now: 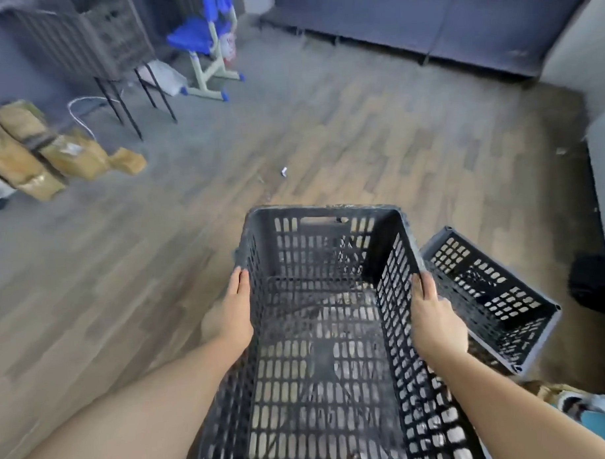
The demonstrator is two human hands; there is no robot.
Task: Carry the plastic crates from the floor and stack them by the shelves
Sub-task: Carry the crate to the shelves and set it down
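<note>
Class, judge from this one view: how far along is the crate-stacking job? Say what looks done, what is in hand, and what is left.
Done: dark crates already stand stacked at the far left, though blur hides how many. In hand: the left hand and right hand grip the long walls of an empty black crate, which appears lifted. Left: a second crate lies on the floor at the right.

Your left hand (236, 310) and right hand (434, 314) grip the black crate (327, 331) at centre frame; a second crate (492, 298) lies right.

A dark perforated plastic crate (327, 331) fills the lower centre, open side up, with a second crate (492, 298) tilted just right.
</note>
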